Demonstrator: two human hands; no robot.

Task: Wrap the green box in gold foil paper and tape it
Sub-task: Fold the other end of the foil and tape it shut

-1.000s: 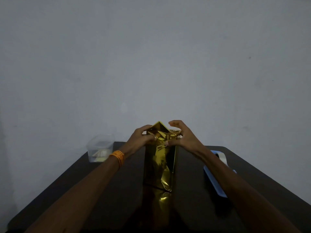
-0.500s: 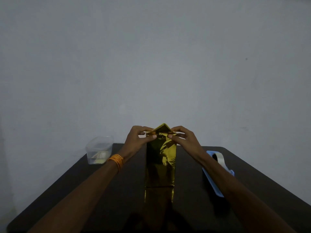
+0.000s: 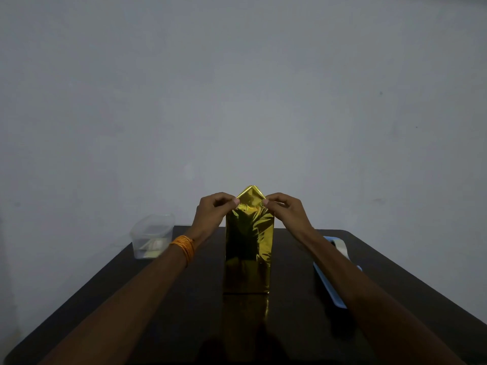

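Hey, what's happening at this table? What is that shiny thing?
A person is gift-wrapping. A tall box stands upright on a dark table, covered all over in gold foil, so none of the box itself shows. The left hand and the right hand each pinch the foil at the top, where it is folded into a pointed flap. A tape roll lies on a blue tray to the right, and a clear plastic container sits to the left.

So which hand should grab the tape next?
Probably the right hand: the tape roll lies on the blue tray just beside that forearm. The left hand would have to cross the wrapped box, so it can hold the fold.
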